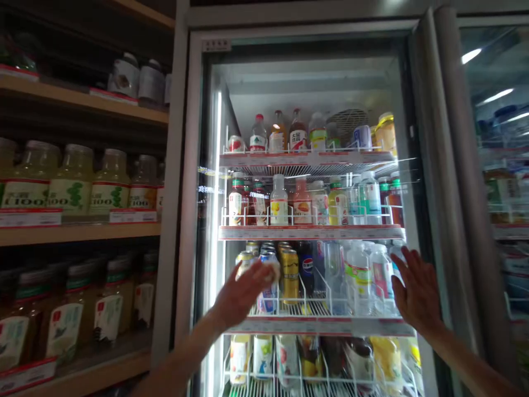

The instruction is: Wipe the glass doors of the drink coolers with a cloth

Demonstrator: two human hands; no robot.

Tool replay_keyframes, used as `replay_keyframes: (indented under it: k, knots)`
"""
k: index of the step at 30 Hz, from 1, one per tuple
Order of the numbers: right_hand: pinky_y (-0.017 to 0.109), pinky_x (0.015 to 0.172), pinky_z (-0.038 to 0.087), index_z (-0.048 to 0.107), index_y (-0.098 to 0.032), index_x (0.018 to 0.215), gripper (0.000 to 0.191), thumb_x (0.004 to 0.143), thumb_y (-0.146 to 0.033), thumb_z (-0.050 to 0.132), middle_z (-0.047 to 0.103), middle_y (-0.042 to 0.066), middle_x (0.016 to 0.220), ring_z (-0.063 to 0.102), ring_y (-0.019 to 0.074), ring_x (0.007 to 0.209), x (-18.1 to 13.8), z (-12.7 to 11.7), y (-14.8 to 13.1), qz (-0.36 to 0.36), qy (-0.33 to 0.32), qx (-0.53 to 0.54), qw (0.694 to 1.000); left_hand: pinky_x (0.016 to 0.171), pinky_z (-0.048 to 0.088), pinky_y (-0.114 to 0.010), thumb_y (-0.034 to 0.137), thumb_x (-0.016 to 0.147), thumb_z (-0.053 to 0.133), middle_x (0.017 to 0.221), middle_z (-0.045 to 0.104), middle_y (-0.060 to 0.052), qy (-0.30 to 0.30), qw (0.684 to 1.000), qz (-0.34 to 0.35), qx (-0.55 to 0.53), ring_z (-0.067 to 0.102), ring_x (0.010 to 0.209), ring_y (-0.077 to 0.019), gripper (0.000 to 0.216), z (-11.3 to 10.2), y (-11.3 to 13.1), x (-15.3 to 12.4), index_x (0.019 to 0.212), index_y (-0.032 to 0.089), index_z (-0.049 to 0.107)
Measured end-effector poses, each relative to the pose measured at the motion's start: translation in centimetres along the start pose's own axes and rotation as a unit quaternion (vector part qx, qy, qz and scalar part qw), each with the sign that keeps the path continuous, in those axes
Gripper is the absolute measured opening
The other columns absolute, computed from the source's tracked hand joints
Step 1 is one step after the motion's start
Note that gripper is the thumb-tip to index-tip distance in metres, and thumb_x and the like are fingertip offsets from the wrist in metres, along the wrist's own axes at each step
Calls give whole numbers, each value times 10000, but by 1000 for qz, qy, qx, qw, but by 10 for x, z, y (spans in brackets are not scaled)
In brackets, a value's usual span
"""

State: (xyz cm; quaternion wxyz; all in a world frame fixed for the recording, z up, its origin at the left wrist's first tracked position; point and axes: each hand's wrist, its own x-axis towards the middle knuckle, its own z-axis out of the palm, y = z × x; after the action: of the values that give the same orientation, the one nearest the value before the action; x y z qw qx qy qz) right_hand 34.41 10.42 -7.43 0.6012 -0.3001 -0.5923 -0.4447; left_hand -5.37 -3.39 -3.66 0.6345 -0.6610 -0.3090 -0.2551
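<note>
The left hand (242, 292) reaches out before the fridge's glass door (309, 77), fingers extended; a pale blurred thing (273, 272) shows at its fingertips, and I cannot tell whether it is gripped. Behind are cans (290, 275). The right hand (419, 289) is spread wide in front of bottles (382, 270); contact with the door is unclear. Shelves (82, 234) of jars (71, 184) stand left.

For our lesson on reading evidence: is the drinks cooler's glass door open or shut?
Shut, it appears: the glass door fills the cooler frame, and reflected lettering shows across its left side.
</note>
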Motion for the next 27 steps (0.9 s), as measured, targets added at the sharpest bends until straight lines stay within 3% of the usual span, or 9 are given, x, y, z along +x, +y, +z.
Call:
replay_keyframes:
  k: [4,5,8,10,15,19,21,24,27]
  knots:
    - [500,1086,245,224,-278,1441,554,913,-220,383,279,64,1492,286,268,1358,0,0,0,5,-9,2,1000,1115,220,-435,125,868,399,1420,395,-70,85,960,-256,77,209,1385,-191,475,0,-34,34,1331,232,399]
    - [502,1085,247,224,-278,1440,550,915,-225,376,279,65,1492,287,268,1357,0,0,0,8,-9,2,1000,1109,237,-428,127,863,406,1431,378,-64,84,967,-231,68,198,1388,-193,482,2,-31,40,1334,232,396]
    - [499,1086,246,236,-276,1437,538,917,-233,364,288,65,1489,293,266,1355,-1,0,0,13,-12,1,1000,1125,226,-377,152,855,416,1429,384,23,10,999,34,-10,213,1381,-151,489,7,-8,51,1324,291,402]
    - [491,1091,241,242,-276,1435,537,914,-230,364,288,63,1489,294,260,1355,-1,0,0,13,-13,4,1000,1144,177,-392,162,857,409,1415,403,40,-11,994,101,-27,229,1375,-139,465,8,-5,60,1301,300,429]
    - [480,1101,224,214,-304,1440,551,914,-216,355,266,35,1498,262,239,1370,-1,0,0,12,-8,19,1000,1129,178,-443,123,857,389,1435,369,-58,95,973,-202,61,142,1400,-190,483,12,-14,94,1333,204,399]
    - [469,1107,217,207,-302,1442,564,909,-201,361,257,30,1501,246,228,1377,0,0,1,0,-5,21,1000,1156,120,-405,147,856,405,1434,370,49,16,999,48,3,133,1401,-165,501,18,-2,105,1335,292,390]
    - [467,1107,218,213,-296,1440,565,906,-197,365,261,34,1500,244,227,1378,-1,0,1,-2,-6,23,1000,1156,116,-421,165,865,410,1424,386,58,29,1000,8,7,124,1403,-170,471,17,-10,110,1314,304,417]
    - [468,1105,221,241,-283,1433,554,902,-192,374,288,47,1489,252,228,1375,-2,1,1,6,0,24,1000,1127,186,-459,165,867,409,1451,347,-35,115,975,-186,37,69,1412,-203,476,17,-25,120,1339,223,391]
    - [473,1103,223,256,-272,1428,545,901,-195,372,310,58,1480,255,232,1373,-3,1,2,6,-3,28,1000,1116,226,-414,184,868,414,1443,360,-42,76,993,-91,14,123,1405,-184,498,22,-24,125,1361,223,355]
